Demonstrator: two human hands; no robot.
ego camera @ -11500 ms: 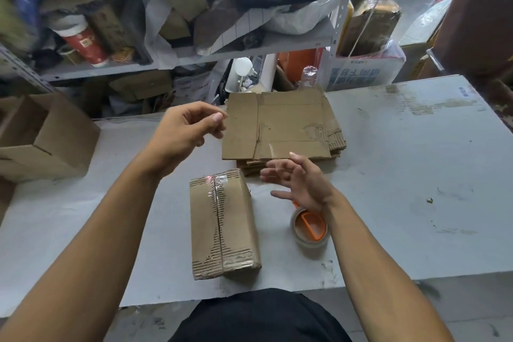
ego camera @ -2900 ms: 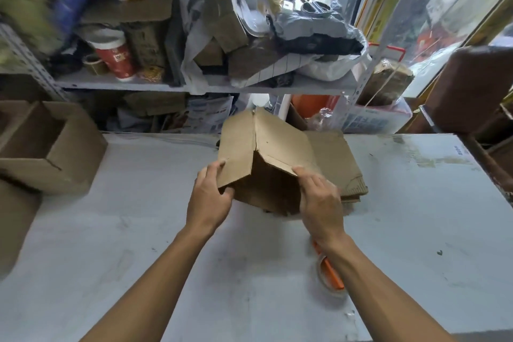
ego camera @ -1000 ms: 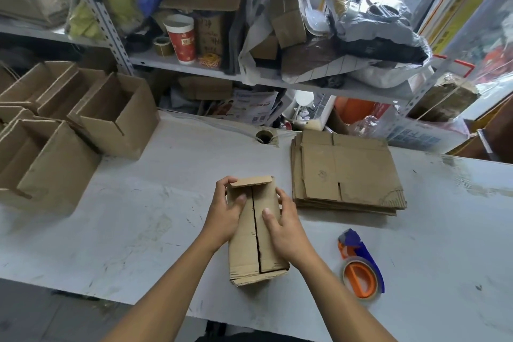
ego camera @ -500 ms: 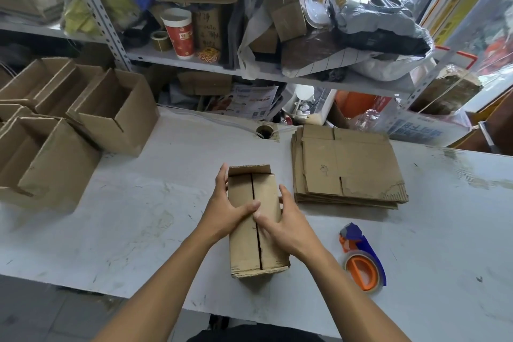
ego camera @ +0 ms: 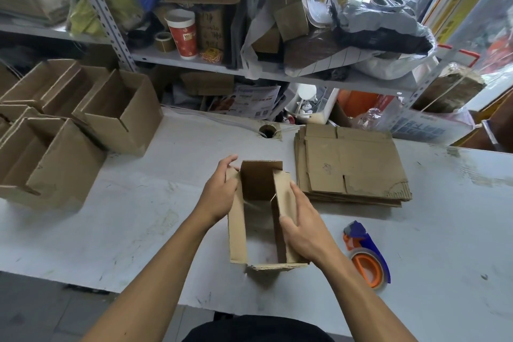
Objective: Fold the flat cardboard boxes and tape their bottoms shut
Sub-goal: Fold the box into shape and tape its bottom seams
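White tabletop [ego camera: 138, 216] lies bare near its front edge; our left hand [ego camera: 219, 191] and right hand [ego camera: 302, 228] grip the half-folded box [ego camera: 237, 230], flaps apart, between finished boxes [ego camera: 119, 114] and flat stack [ego camera: 352, 166]; tape dispenser [ego camera: 366, 255] just right

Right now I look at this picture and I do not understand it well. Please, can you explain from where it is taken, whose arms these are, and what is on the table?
There is no machine here. A camera worn on a person's head looks forward and down, so the two bare arms belong to that person. The left hand and right hand each grip a side flap of a small cardboard box standing on the white table, its flaps apart. Right of it lie a stack of flat cardboard boxes and an orange and blue tape dispenser. On the left stand folded open boxes. Behind is a cluttered metal shelf.
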